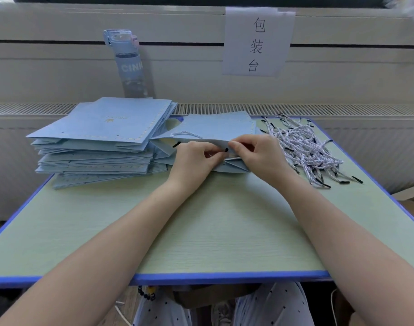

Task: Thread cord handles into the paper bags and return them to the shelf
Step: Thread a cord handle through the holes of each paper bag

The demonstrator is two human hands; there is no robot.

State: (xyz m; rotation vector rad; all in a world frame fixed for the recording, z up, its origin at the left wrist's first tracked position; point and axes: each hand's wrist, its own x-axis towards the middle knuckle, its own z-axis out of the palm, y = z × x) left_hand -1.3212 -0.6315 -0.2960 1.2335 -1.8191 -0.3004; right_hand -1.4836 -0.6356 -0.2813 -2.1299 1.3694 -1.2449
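A light blue paper bag (215,128) lies flat at the middle back of the table (201,231). A white twisted cord handle (187,134) loops across its top; one black tip (176,144) sticks out at the bag's near edge. My left hand (194,158) pinches that near edge. My right hand (253,151) holds the cord's other black tip (226,150) at the bag's edge, touching my left fingers. A stack of flat blue bags (100,142) sits at the left. A loose pile of white cords with black tips (302,149) lies at the right.
A clear blue water bottle (128,62) stands behind the bag stack against the wall. A paper sign (257,41) hangs on the wall above. A radiator grille (319,109) runs behind the table. The table has a blue rim (225,277).
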